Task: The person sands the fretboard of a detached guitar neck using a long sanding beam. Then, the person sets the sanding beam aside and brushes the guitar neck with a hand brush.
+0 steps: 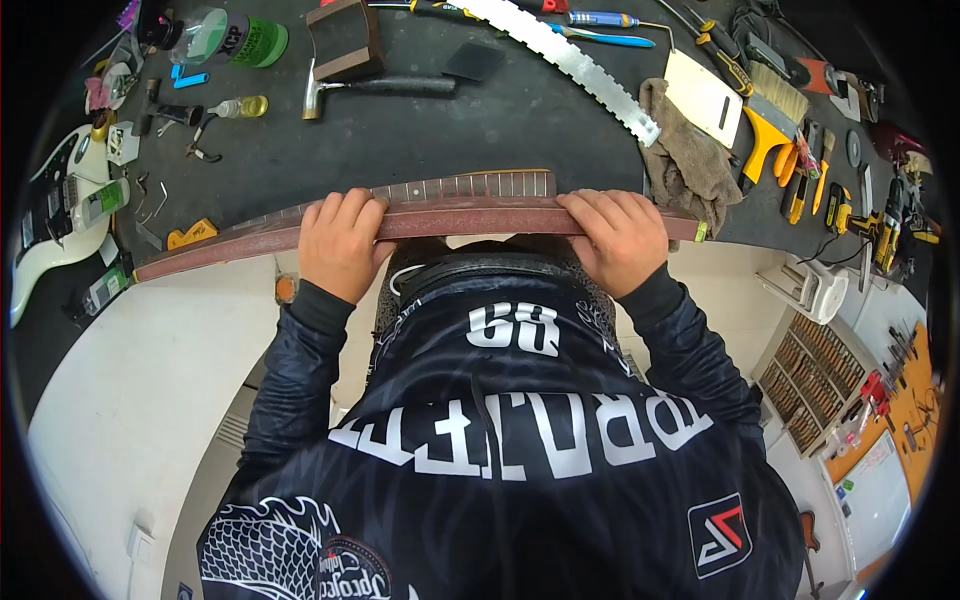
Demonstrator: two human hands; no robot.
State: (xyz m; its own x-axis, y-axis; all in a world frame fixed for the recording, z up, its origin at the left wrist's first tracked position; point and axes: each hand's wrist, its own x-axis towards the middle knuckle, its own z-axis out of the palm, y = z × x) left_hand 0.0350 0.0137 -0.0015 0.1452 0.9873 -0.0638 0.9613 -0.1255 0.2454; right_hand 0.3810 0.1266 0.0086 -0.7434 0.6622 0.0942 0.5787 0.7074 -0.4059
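On one long bar point(450, 218), two hands: left hand point(340, 243), right hand point(618, 238).

This is a guitar repair workshop. A dark workbench point(500, 130) is crowded with hand tools: a hammer point(375, 88), a long notched metal straightedge point(570, 60), screwdrivers point(600, 20), a brush point(778, 92), a yellow scraper point(765, 140) and a rag point(690, 160). A white electric guitar body point(50, 215) lies at the left end, and a fretted guitar neck point(440, 187) rests near the bench edge. Small-parts drawers point(812, 375) and more tools on an orange board point(905, 400) stand at the right.
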